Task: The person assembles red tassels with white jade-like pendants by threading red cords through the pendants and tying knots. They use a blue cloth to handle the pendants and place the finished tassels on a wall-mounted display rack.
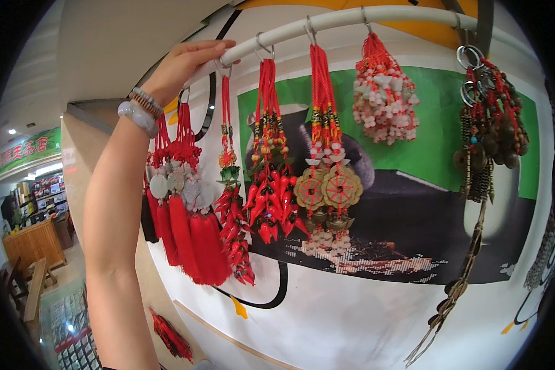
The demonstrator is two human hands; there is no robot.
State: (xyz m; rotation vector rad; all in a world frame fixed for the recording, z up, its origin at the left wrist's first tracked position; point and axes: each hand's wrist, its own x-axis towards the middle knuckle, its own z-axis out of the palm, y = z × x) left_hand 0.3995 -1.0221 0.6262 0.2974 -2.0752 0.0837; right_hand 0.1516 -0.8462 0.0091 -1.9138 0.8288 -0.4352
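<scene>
The left hand (182,65) is raised to a white hanging rail (351,20) that runs along the wall, its fingers (213,48) pressed together and laid flat over the rail's near end, resting on top rather than pinching anything; whether the thumb hooks underneath cannot be told. Just below the fingertips, touching or nearly so, a metal ring (223,66) carries a strand of red chilli charms (233,228). Under the wrist, which wears a pale bangle (139,117) and a bead bracelet (147,100), hangs a cluster of red tassels with pale discs (185,209). Farther along the rail from the fingers come a bunch of glossy red chillies (268,197), then a pair of brass coin ornaments (328,188), then a bundle of pale stone beads (385,98), and well apart at the far end a dark string of bells and coins (490,123). The right hand is not in view. The rings sit loosely on the smooth rail, so a sideways push from the fingers would likely slide the nearest ring into its neighbours and tangle the cords. The tassels by the wrist could catch on the bangle as the arm moves. If the rail's near end is open, a ring nudged that way might slip off and drop its charms.
</scene>
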